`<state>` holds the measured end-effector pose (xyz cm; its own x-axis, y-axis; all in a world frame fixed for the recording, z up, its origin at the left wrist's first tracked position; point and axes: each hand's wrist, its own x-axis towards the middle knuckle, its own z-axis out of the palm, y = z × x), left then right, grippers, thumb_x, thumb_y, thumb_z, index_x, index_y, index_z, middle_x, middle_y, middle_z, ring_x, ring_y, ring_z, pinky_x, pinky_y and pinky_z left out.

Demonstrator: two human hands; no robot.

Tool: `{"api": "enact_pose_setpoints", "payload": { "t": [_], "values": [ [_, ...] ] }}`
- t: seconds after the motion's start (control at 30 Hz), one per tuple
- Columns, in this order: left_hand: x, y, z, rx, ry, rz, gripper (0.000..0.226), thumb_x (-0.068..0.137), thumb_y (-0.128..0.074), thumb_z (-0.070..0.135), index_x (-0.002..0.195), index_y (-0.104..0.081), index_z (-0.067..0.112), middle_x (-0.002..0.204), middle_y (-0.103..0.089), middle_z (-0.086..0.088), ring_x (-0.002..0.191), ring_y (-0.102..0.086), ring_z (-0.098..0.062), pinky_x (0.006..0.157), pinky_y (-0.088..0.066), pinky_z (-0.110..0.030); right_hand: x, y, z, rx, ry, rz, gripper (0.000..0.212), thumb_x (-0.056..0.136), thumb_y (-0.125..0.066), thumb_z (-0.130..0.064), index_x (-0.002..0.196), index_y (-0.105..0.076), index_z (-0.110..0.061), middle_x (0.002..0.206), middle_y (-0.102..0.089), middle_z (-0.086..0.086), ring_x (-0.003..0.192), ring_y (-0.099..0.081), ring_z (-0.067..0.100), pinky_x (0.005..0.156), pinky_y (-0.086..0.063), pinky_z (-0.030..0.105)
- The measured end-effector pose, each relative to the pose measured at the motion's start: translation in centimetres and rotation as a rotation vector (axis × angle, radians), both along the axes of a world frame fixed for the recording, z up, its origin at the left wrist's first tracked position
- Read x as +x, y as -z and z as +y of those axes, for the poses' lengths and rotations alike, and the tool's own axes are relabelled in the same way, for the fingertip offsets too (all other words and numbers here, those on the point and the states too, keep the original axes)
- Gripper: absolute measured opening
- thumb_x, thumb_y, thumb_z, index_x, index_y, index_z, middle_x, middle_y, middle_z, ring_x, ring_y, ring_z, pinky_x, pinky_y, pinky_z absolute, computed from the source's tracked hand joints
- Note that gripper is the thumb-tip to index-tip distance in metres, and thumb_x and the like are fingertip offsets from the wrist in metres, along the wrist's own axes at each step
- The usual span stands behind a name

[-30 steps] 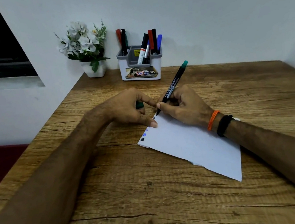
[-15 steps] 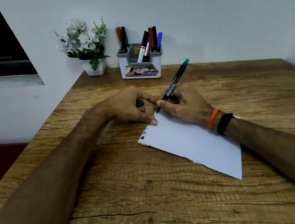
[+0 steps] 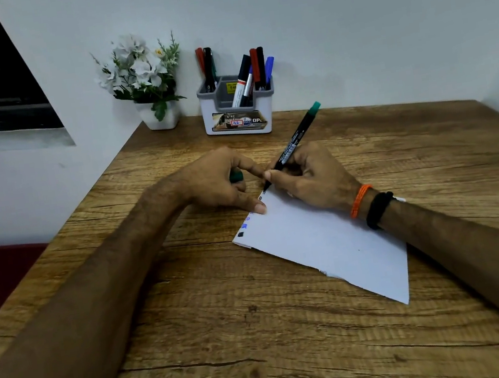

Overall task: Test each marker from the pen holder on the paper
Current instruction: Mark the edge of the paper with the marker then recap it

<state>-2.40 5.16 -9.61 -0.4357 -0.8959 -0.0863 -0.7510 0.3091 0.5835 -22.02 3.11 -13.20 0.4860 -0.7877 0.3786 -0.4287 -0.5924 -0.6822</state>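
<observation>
Wood-grain table (image 3: pixel 194 308) carries a white paper (image 3: pixel 329 241) lying askew; the right hand (image 3: pixel 314 179) pinches a black marker (image 3: pixel 292 147) with a green end, tip down on the paper's far corner; the left hand (image 3: pixel 218 182) curls around a green cap (image 3: pixel 236 176), thumb pressing the paper's edge; the pen holder (image 3: pixel 237 110) stands by the wall, more markers in it, beside a flower pot (image 3: pixel 159 118).

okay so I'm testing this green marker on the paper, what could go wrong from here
The marker tip sits right at the paper's far edge, so a stroke could slip onto the table. Your right hand rests on the sheet and might smear fresh ink. The cap in your left hand could drop and roll away.
</observation>
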Motion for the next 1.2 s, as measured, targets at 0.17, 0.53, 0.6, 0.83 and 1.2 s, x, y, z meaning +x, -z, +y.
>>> {"api": "enact_pose_setpoints", "payload": {
  "t": [0.17,0.53,0.6,0.83,1.2],
  "values": [
    [0.3,0.3,-0.4,-0.002,-0.007,0.018,0.061,0.061,-0.084,0.043,0.119,-0.065,0.035,0.049,-0.046,0.015,0.042,-0.042,0.001,0.057,-0.037,-0.021,-0.1,0.1,0.0,0.015,-0.027,-0.001,0.017,0.092,-0.067,-0.018,0.079,-0.076,-0.012,0.049,-0.057,-0.023,0.042,-0.050,0.002,0.043,-0.031,0.010],
    [-0.1,-0.2,0.2,0.010,-0.004,-0.005,0.058,0.071,-0.082,0.033,0.125,-0.062,0.026,0.055,-0.060,0.031,0.052,-0.054,0.003,0.063,-0.037,-0.023,-0.3,-0.6,0.3,0.128,0.028,-0.204,0.030,0.092,-0.067,-0.017,0.064,-0.068,-0.026,0.049,-0.061,-0.010,0.041,-0.048,0.002,0.042,-0.037,0.016],
    [0.3,-0.1,0.0,-0.013,-0.031,0.032,0.053,0.071,-0.082,0.037,0.120,-0.064,0.029,0.052,-0.056,0.019,0.048,-0.048,0.002,0.062,-0.038,-0.023,-0.3,-0.9,0.2,0.189,0.003,-0.300,0.022,0.093,-0.067,-0.013,0.072,-0.072,-0.013,0.055,-0.063,-0.002,0.043,-0.050,0.011,0.042,-0.038,0.019],
    [1.6,0.1,-0.8,-0.094,-0.135,0.274,0.022,0.091,-0.064,0.014,0.112,-0.061,0.015,0.095,-0.070,0.001,0.087,-0.065,-0.007,0.080,-0.046,-0.023,-0.5,-1.9,-0.3,0.351,-0.028,-0.553,0.008,0.089,-0.069,-0.005,0.085,-0.065,-0.011,0.068,-0.068,0.007,0.048,-0.058,0.012,0.041,-0.042,0.020],
    [0.9,0.5,-0.9,-0.193,-0.174,0.486,0.018,0.088,-0.065,0.002,0.105,-0.067,0.007,0.087,-0.068,0.000,0.070,-0.064,-0.003,0.065,-0.051,-0.020,-1.1,-1.9,-0.8,0.565,-0.026,-0.681,0.021,0.093,-0.057,-0.022,0.094,-0.075,-0.011,0.085,-0.073,0.011,0.055,-0.058,0.013,0.048,-0.042,0.021]
  ]
}}
